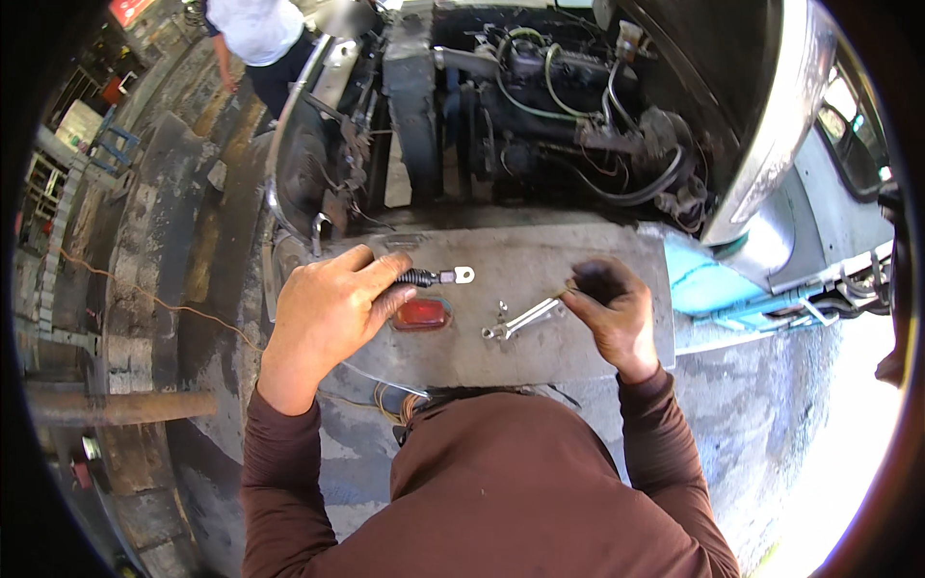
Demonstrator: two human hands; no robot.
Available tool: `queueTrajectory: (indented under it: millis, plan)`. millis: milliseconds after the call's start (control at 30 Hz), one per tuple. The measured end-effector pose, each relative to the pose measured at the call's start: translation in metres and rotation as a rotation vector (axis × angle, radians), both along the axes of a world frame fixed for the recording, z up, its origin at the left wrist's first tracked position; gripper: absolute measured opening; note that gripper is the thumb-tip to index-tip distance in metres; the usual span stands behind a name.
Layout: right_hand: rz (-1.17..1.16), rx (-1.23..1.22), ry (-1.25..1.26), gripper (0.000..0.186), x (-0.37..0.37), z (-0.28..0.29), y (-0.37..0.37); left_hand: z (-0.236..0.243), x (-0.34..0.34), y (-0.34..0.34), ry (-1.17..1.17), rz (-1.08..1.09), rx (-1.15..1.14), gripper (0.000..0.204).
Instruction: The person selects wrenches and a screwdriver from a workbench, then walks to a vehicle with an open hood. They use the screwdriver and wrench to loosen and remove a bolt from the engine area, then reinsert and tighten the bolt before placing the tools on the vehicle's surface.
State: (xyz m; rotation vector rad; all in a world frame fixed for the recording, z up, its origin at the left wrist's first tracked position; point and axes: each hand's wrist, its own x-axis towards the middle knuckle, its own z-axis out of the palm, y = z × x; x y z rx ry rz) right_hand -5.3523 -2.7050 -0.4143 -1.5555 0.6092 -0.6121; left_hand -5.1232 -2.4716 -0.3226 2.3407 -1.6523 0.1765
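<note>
My left hand [328,313] is closed round a black corrugated cable sleeve [416,277]. From its end a flat silver ring terminal [463,275] points to the right. Below it a red rectangular marker lamp [421,313] is set in the grey metal fender [540,361]. My right hand [612,308] is closed, thumb and fingers pinched just above one end of a silver wrench [528,316]. What the fingers hold is too small to make out. The wrench lies slanted on the fender, and a small bolt-like metal piece [502,307] sits by its other end.
Beyond the fender is an open engine bay with a dark engine [559,82], hoses and loose wires. A raised curved panel [771,125] stands to the right, by a light-blue body [732,279]. Another person [258,39] stands at the far left. A thin cord [173,306] crosses the left side.
</note>
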Motion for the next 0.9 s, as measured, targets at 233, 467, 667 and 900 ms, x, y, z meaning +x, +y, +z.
queueTrajectory:
  millis: [233, 467, 667, 900]
  plan:
    - [0.148, 0.342, 0.227, 0.023, 0.005, -0.086, -0.027, -0.049, -0.021, -0.006, 0.136, 0.119, 0.069, 0.025]
    - [0.254, 0.386, 0.402, 0.025, 0.018, -0.131, -0.009, -0.096, -0.044, -0.002, 0.446, 0.206, 0.093, 0.035]
    - [0.422, -0.561, 0.71, 0.029, 0.001, -0.126, 0.004, -0.128, -0.052, 0.0, 0.872, 0.213, 0.04, 0.05]
    - [0.33, -0.879, 0.542, 0.026, -0.006, -0.149, 0.035, -0.132, -0.065, -0.014, 1.01, 0.259, 0.059, 0.04]
